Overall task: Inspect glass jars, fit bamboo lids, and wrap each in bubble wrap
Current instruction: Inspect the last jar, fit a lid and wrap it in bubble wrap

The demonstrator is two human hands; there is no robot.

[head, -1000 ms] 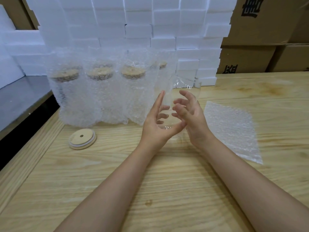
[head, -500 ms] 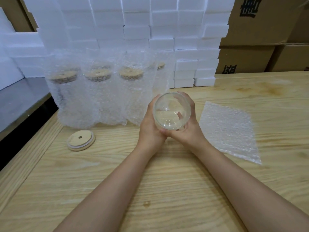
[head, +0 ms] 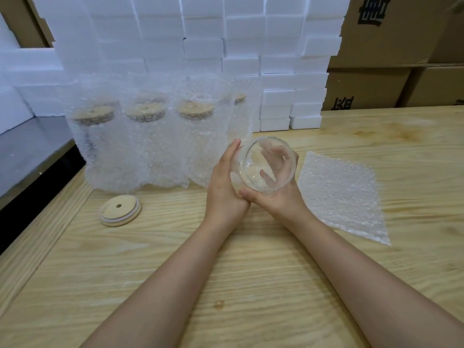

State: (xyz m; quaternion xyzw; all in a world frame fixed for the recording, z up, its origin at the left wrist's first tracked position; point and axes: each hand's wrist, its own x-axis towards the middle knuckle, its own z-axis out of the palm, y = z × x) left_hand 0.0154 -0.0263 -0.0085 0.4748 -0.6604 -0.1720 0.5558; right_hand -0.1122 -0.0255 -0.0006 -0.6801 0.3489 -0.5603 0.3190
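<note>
- The wooden table point(head: 251, 285) ends at a straight left edge, beyond which a dark lower surface point(head: 30, 151) lies. At the back it is bounded by stacked white foam blocks point(head: 226, 46) and, to the right, cardboard boxes point(head: 376, 71).
- The widest open stretch of wood is the near part, beneath the forearms.
- The glass jar point(head: 266, 164) is held off the table at centre, between both hands and without a lid.
- It is tipped so that its open mouth faces the camera. Its long axis runs away from the viewer and downward.
- The left hand point(head: 224, 187) cups the jar's left wall, fingers pressed together and laid along the glass.
- The right hand point(head: 281, 199) cradles it from below and right, thumb at the lower rim. Its fingers, seen through the glass, are spread and curled round the far side.
- A row of wrapped jars point(head: 140, 146) with lids fitted stands upright just behind and left of the hands, closing that side.
- A loose bamboo lid point(head: 120, 210) lies flat in front of the row, apart from the left hand.
- A flat bubble wrap sheet point(head: 341, 194) lies just right of the right hand.
</note>
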